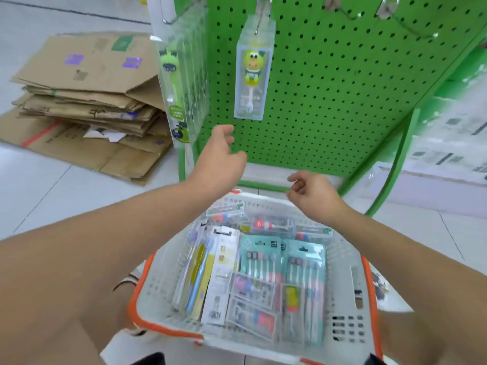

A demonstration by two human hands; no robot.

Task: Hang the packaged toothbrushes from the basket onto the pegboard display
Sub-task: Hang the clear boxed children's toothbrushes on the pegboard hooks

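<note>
- Head view: green pegboard (329,83) carries two hanging toothbrush packs (252,72); flattened cardboard (87,101) lies on the floor left;
- white basket (350,299) below holds packaged toothbrushes (263,272);
- left hand (218,159), grip loosely spread, holding nothing;
- right hand (312,194), grip slack, likewise.

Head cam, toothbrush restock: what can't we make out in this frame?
- Hooks carrying the hanging toothbrush packs: cut off by the top edge.
- Print on the packs in the basket: too small and blurred to read.
- Lower layers in the basket: hidden under the top packs.
- Shelf goods at right: blurred.
- Left hand and right hand: motion-blurred; both seem to hold nothing.
</note>
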